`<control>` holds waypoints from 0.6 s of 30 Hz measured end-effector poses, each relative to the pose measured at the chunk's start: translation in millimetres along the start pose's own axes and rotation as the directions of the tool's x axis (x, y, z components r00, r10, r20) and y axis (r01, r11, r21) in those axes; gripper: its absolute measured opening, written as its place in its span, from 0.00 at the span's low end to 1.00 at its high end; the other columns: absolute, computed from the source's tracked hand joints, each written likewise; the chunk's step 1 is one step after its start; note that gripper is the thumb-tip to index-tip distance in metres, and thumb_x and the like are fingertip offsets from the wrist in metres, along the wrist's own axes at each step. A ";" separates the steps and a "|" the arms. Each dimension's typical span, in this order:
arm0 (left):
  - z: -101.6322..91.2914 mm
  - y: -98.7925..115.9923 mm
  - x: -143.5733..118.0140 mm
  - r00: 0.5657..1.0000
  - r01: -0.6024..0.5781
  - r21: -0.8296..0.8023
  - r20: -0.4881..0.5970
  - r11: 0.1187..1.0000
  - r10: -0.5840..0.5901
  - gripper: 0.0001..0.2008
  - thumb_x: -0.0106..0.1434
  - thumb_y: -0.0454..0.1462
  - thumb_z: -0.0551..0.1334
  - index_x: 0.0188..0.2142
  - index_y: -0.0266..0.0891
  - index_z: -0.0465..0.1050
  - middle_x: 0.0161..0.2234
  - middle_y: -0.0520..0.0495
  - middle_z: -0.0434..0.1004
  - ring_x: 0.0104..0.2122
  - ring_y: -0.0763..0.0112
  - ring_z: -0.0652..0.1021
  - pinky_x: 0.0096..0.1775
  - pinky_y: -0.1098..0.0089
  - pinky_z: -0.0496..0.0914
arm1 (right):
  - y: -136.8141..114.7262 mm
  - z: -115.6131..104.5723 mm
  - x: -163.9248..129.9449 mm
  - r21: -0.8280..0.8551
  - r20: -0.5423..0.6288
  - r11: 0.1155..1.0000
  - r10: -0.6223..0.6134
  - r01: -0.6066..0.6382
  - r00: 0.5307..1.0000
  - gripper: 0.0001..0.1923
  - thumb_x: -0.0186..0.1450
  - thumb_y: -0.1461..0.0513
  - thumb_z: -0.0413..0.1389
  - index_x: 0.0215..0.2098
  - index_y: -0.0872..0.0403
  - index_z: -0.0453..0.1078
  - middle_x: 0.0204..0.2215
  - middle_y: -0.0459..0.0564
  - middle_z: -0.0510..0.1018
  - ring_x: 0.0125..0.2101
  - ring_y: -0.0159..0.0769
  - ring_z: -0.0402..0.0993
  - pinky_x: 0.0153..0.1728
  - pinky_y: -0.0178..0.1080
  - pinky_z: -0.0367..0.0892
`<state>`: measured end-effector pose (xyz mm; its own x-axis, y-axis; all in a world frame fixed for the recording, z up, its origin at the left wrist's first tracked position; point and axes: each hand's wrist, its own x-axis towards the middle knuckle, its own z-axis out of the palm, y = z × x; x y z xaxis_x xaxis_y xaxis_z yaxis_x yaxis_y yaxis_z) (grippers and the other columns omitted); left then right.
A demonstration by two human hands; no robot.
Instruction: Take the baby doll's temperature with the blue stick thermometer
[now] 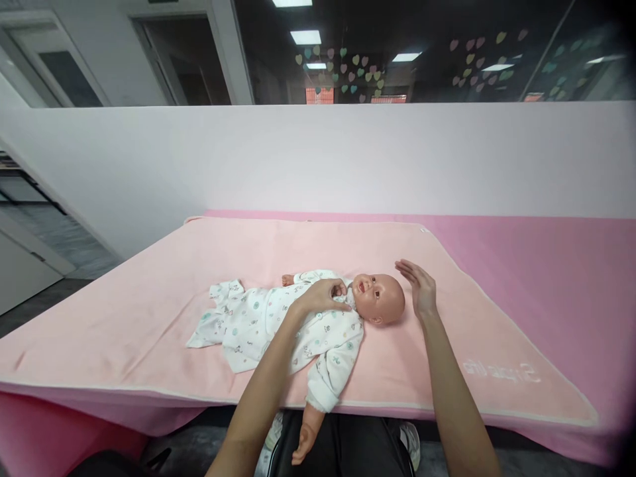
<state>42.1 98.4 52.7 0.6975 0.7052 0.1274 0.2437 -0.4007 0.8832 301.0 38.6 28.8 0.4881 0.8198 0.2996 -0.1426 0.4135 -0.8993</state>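
Note:
A baby doll (378,298) lies on its back on a light pink blanket (149,318), head to the right. It wears a white patterned sleepsuit (258,324). One doll arm (311,430) hangs over the blanket's near edge. My left hand (322,297) rests on the doll's chest at the collar, fingers curled on the cloth. My right hand (420,288) hovers just right of the doll's head, flat, fingers apart, holding nothing.
The blanket lies on a darker pink tabletop (556,278) against a white partition wall (318,159). Dark glass with paper hearts (348,73) is above the wall. A dark seat (342,450) shows below the near edge.

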 end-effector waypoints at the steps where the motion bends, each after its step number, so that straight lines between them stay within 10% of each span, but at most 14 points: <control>1: -0.9 -2.0 1.3 0.997 0.043 -0.082 -0.058 0.996 -0.048 0.14 0.42 0.40 0.70 0.28 0.38 0.73 0.27 0.51 0.73 0.29 0.71 0.71 0.32 0.73 0.64 | -7.3 0.5 -3.5 -0.018 -0.045 0.996 -0.087 0.087 0.995 0.17 0.59 0.52 0.53 0.39 0.53 0.73 0.39 0.50 0.78 0.44 0.42 0.72 0.52 0.47 0.61; 6: -20.6 -22.8 6.0 0.873 0.137 -0.635 -0.285 0.760 -0.396 0.10 0.50 0.42 0.64 0.26 0.37 0.69 0.22 0.50 0.72 0.26 0.70 0.74 0.32 0.71 0.68 | -37.0 37.1 -37.5 -0.435 0.138 0.850 -0.263 0.297 0.955 0.10 0.61 0.55 0.52 0.30 0.48 0.73 0.33 0.48 0.78 0.39 0.40 0.72 0.52 0.48 0.59; 11: -26.2 -28.0 3.7 0.867 0.166 -0.751 -0.198 0.639 -0.458 0.11 0.55 0.43 0.61 0.25 0.37 0.67 0.19 0.48 0.71 0.25 0.67 0.75 0.33 0.68 0.71 | -29.2 110.8 -53.1 -0.694 0.661 0.297 -0.097 0.655 0.744 0.10 0.61 0.62 0.50 0.30 0.49 0.74 0.44 0.53 0.75 0.50 0.49 0.63 0.57 0.61 0.37; 18: -24.8 -26.3 2.6 0.864 0.130 -0.883 -0.121 0.450 -0.488 0.10 0.56 0.40 0.62 0.26 0.36 0.66 0.19 0.48 0.73 0.24 0.69 0.76 0.34 0.69 0.72 | -0.5 151.5 -37.6 -0.720 0.682 -0.125 0.058 0.683 0.729 0.16 0.57 0.72 0.47 0.32 0.53 0.74 0.35 0.59 0.77 0.42 0.51 0.68 0.55 0.65 0.35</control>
<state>20.9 125.3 41.0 0.4021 0.8761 -0.2660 -0.3949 0.4280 0.8129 152.2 67.6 66.3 -0.2393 0.8919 0.3838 0.9709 0.2227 0.0877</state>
